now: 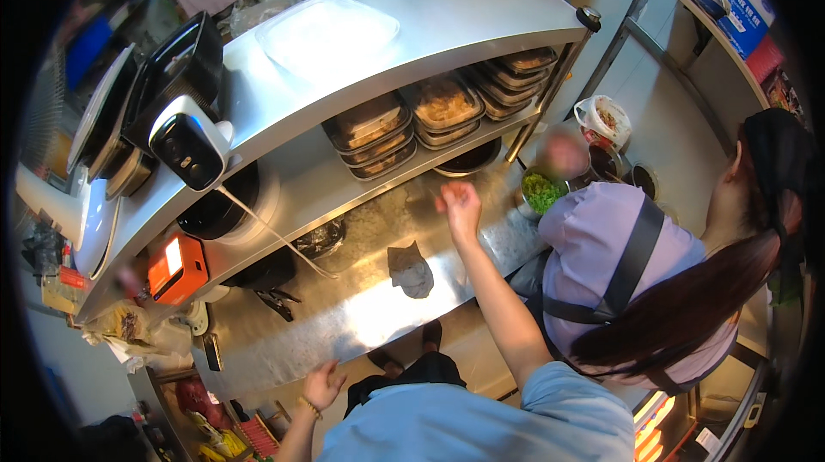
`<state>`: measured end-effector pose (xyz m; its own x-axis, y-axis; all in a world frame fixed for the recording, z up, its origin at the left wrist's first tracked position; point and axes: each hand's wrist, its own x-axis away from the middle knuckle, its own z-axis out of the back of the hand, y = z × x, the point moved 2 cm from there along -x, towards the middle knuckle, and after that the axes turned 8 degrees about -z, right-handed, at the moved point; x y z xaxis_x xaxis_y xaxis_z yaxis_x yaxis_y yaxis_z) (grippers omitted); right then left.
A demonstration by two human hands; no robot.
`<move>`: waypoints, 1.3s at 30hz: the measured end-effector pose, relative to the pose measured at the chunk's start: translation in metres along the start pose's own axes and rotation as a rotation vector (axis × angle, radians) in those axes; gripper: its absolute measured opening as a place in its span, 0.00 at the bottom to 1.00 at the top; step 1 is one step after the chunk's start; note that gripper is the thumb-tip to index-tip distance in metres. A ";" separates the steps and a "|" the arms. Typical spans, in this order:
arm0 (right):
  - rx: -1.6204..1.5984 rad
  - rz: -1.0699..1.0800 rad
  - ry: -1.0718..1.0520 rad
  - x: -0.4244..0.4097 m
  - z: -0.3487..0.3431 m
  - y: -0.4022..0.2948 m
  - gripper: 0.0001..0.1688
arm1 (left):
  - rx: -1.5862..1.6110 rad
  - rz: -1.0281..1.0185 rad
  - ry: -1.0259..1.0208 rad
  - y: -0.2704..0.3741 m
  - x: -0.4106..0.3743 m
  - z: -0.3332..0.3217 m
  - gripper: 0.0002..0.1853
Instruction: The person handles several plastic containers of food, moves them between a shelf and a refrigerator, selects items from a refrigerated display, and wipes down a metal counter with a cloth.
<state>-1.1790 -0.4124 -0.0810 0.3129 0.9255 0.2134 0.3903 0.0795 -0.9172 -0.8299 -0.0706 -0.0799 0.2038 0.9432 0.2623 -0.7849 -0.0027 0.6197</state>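
Over the far right part of the stainless steel counter (271, 352), my right hand (461, 204) is raised with fingers partly curled; nothing shows in it. A folded grey cloth (411, 270) lies on the counter to its lower left. My left hand (324, 384), with a bracelet at the wrist, hangs by the near counter edge, fingers apart and empty. A phone (211, 352) lies on the counter left of that hand, and black-handled tongs or scissors (277, 304) lie farther back.
A co-worker (619, 256) stands close on my right, beside a metal container of chopped greens (541, 192). Stacked food trays (448, 104) fill part of the shelf above the counter. A white camera (191, 143) with a dangling cable and an orange device (178, 267) stand at left.
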 end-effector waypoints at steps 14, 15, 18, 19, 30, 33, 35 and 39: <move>1.026 -0.199 -0.769 0.381 -0.073 0.250 0.18 | 1.201 0.891 0.870 -0.290 0.422 -0.188 0.05; 1.079 -0.173 -0.856 0.402 -0.101 0.258 0.15 | 1.302 0.641 0.983 -0.295 0.437 -0.199 0.06; 1.059 -0.178 -1.037 0.482 -0.183 0.288 0.13 | 1.754 0.726 0.880 -0.318 0.514 -0.222 0.09; 1.042 -0.200 -1.093 0.510 -0.211 0.302 0.13 | 1.718 0.837 0.888 -0.319 0.526 -0.226 0.11; 1.072 -0.184 -1.713 0.712 -0.426 0.420 0.16 | 1.362 0.925 1.398 -0.391 0.617 -0.138 0.07; 1.056 -0.110 -1.700 0.727 -0.485 0.504 0.13 | 0.786 1.015 1.127 -0.435 0.622 -0.084 0.10; 1.027 -0.222 -1.642 0.757 -0.527 0.553 0.12 | 0.000 0.856 0.691 -0.453 0.652 -0.071 0.15; 1.022 -0.506 -1.460 0.769 -0.631 0.698 0.08 | 0.384 1.193 0.476 -0.546 0.722 0.051 0.18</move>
<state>-0.1199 0.1211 -0.3453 -0.7732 0.2470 0.5841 -0.5876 0.0675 -0.8064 -0.2242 0.5948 -0.1907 -0.7693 0.3221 0.5518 -0.1099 -0.9175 0.3823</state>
